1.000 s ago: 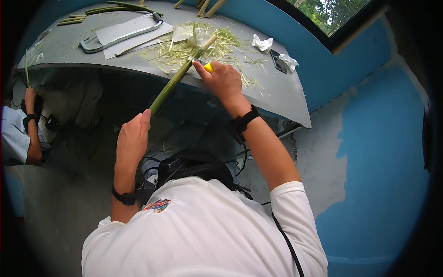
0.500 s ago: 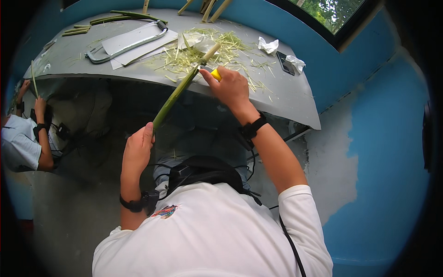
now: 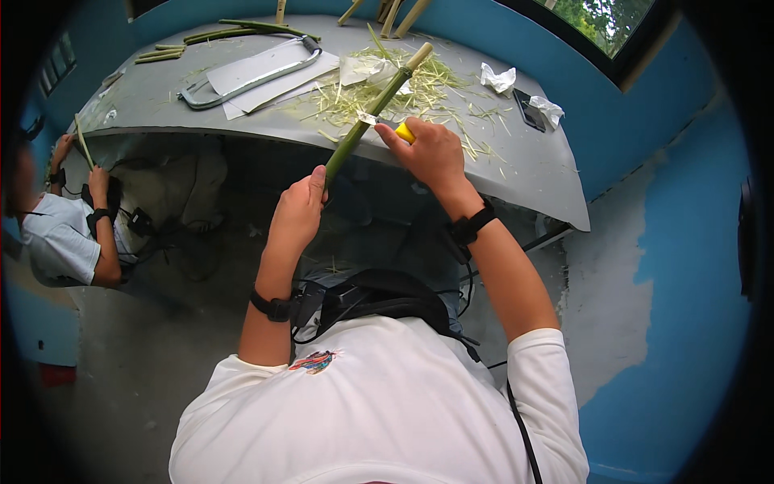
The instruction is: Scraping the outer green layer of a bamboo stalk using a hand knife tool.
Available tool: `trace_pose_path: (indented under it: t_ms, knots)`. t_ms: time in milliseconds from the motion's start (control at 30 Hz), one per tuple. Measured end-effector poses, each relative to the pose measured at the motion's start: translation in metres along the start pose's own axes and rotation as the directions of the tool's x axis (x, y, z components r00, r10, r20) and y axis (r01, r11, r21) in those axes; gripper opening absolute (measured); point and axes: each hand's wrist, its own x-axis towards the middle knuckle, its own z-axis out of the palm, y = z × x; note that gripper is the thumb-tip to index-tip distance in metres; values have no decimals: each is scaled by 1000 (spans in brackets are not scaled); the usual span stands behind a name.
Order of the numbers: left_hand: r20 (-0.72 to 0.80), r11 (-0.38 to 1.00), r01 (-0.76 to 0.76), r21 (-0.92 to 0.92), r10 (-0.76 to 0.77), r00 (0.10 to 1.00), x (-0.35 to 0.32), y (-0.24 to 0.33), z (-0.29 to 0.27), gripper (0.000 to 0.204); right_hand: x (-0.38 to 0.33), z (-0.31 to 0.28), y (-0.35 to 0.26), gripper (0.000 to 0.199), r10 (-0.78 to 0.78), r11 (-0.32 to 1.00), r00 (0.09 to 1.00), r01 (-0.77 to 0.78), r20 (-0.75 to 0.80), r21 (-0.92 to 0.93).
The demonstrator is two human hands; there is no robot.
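Observation:
My left hand (image 3: pixel 298 208) is closed round the near end of a green bamboo stick (image 3: pixel 347 149), which slants up and away over the table's front edge. The stick's far tip is pale and bare of green skin. In my right hand (image 3: pixel 437 160) is a utility knife (image 3: pixel 405 132) with a yellow handle. Its blade rests against the green part of the stick, just ahead of my left hand. Pale, thin bamboo shavings (image 3: pixel 439 89) lie heaped on the table beyond and under the stick.
On the grey table (image 3: pixel 536 173) lie a hacksaw (image 3: pixel 250 83) on white paper sheets (image 3: pixel 282 60), green bamboo sticks (image 3: pixel 242 29), short pieces (image 3: pixel 161 54), crumpled tissues (image 3: pixel 498 78) and a phone (image 3: pixel 530 110). At the left another person (image 3: pixel 68 234) holds a thin stick. A blue wall stands behind.
My left hand has moved forward, sliding the stick farther over the table. The knife blade now sits closer to my left hand along the stick. The whole view has shifted slightly.

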Motion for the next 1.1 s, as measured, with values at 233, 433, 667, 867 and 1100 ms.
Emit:
trace_pose_path:
  t_ms: [233, 433, 667, 867, 1100]
  knots:
    - [-39, 998, 7, 60, -5, 999, 15, 23, 14, 82, -3, 2, 7, 78, -65, 997, 997, 66, -44, 26]
    - [-70, 999, 9, 41, -6, 998, 22, 24, 24, 83, 0, 2, 12, 78, -88, 996, 995, 88, -39, 3]
    - [-4, 996, 61, -63, -62, 998, 22, 7, 27, 84, -5, 10, 16, 79, -88, 996, 994, 87, -62, -18]
    - [63, 970, 173, -170, -165, 984, -6, -5, 17, 78, -2, 14, 22, 80, -10, 997, 995, 2, -102, -80]
    - [60, 949, 263, -172, -257, 965, -60, -25, 1, 75, -3, 14, 24, 82, 16, 996, 996, -24, -93, -88]
